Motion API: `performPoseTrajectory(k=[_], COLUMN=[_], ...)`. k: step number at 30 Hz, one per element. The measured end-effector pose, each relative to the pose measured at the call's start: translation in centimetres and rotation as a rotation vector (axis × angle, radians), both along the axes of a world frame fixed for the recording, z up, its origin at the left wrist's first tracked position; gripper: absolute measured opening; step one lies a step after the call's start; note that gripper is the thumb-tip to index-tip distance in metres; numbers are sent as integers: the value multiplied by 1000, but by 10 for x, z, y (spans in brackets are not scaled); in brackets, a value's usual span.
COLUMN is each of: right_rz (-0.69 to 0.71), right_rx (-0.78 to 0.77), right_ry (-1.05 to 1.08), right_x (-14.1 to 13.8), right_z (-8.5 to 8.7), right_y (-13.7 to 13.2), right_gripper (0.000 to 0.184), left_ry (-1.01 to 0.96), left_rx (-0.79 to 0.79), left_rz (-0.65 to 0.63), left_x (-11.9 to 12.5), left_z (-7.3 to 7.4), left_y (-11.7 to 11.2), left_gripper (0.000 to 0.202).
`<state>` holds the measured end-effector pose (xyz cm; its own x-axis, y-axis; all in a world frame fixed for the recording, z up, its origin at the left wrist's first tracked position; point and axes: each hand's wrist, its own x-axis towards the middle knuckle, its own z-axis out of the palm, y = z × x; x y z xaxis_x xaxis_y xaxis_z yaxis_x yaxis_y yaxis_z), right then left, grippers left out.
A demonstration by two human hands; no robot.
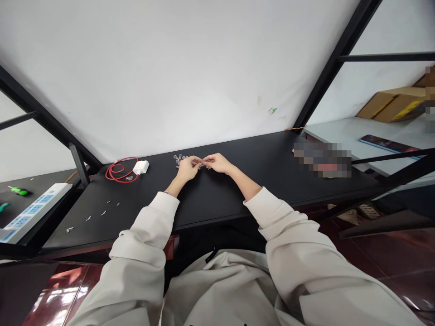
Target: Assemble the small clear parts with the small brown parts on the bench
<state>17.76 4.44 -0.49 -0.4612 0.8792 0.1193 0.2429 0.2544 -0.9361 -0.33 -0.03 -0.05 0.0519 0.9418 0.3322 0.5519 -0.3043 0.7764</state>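
Both hands meet above the back part of the black table [224, 199], fingertips nearly touching. My left hand [189, 168] is closed in a pinch, and my right hand [217, 163] pinches from the other side. Between the fingertips shows a small clear piece [203, 164], too small and partly covered for its kind to be made out. Just behind my left hand lies a cluster of small clear round pieces [178, 158], partly hidden by the fingers.
Left of the hands, a white charger [141, 167] lies with a coiled red cable [117, 171]. Tiny scraps [89, 218] are scattered near the left edge. A power strip [34, 210] stands beyond it. At right sits a blurred-out object [322, 159]; black frame bars [322, 63] flank the table.
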Motion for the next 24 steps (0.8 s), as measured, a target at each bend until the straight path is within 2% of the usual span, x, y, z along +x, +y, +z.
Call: performPoseTrajectory(k=[24], right_rz=[12], right_rx=[47], right_ry=[-51], right_x=[0], right_z=[-2], right_y=[4], right_gripper=[14], left_ry=[22], left_rx=[17], left_rz=[27], left_x=[0], left_z=[1], left_y=[-1], left_gripper=[12])
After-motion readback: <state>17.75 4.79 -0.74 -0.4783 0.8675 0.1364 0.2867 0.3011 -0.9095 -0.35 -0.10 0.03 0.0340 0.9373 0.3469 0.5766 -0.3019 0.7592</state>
